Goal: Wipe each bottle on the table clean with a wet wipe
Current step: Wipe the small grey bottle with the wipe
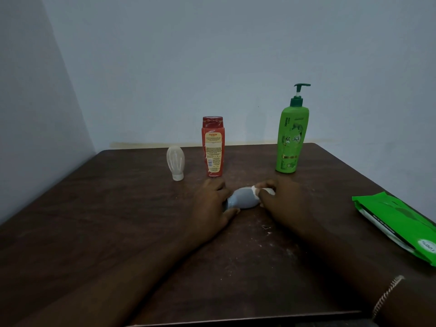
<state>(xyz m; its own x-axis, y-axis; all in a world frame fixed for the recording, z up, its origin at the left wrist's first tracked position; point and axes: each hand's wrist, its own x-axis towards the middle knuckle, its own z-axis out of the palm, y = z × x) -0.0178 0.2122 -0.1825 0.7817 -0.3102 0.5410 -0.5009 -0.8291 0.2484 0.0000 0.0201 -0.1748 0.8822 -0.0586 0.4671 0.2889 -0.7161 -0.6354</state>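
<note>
The left hand [210, 206] hides the grey bottle [243, 198]'s left end, the right hand [280, 199] most of the wet wipe [256, 190]; the green pack [396, 223] runs off the right edge.

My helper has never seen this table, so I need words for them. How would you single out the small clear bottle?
Look along the far side of the dark table, where three bottles stand. The clear bottle is the leftmost, just left of the red bottle. It alone is see-through, the shortest, and stands on its white cap.
</note>
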